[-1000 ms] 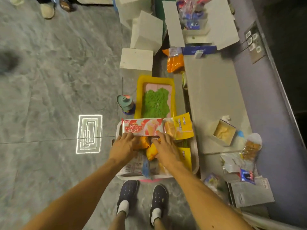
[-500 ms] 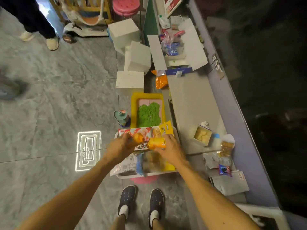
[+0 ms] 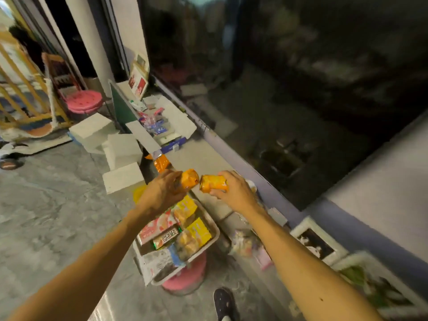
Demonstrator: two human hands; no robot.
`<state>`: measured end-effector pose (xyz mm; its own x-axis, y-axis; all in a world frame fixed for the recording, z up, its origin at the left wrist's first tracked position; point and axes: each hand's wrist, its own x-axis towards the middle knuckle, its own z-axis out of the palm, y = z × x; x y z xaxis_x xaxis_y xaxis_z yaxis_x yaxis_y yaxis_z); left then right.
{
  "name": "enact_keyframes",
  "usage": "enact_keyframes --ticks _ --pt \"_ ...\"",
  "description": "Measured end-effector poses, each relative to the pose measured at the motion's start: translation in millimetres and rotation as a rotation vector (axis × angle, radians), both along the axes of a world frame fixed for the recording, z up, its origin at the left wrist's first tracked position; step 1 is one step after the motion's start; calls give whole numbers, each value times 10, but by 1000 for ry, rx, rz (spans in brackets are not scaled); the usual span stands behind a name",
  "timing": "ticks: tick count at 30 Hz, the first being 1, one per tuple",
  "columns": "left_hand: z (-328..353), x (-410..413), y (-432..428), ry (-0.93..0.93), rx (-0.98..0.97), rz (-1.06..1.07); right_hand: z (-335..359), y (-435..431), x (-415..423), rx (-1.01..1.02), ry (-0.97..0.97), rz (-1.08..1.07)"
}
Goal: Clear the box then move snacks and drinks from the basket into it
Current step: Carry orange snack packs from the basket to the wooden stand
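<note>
Now my left hand (image 3: 159, 193) curls round the left orange packet (image 3: 190, 179), my right hand (image 3: 234, 193) round the right orange packet (image 3: 212, 183), both above the basket (image 3: 215, 232) beneath my fingers, presumably to carry together to the box (image 3: 185, 128) beyond them.

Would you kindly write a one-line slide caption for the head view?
Left hand grips the left orange pack, right hand the right orange pack, above the snack-filled basket.

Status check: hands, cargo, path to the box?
Left hand grips an orange can, right hand grips a second orange can, both clear of the basket. Box ahead holds packets. Orange bag lies between.
</note>
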<state>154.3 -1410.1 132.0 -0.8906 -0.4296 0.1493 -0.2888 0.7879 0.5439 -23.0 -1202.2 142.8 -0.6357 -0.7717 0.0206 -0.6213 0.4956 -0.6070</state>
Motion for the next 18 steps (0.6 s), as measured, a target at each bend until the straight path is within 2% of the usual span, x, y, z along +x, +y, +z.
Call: enact_keyframes --ticks 6,11,18 --pt "538 -536 719 44 8 -246 527 1185 178 -143 4 -303" --pt "749 -967 1703 92 17 -494 781 2457 348 -164 86 -558" --pt "1056 -1365 4015 112 11 -825 1007 4864 865 -169 140 -920"
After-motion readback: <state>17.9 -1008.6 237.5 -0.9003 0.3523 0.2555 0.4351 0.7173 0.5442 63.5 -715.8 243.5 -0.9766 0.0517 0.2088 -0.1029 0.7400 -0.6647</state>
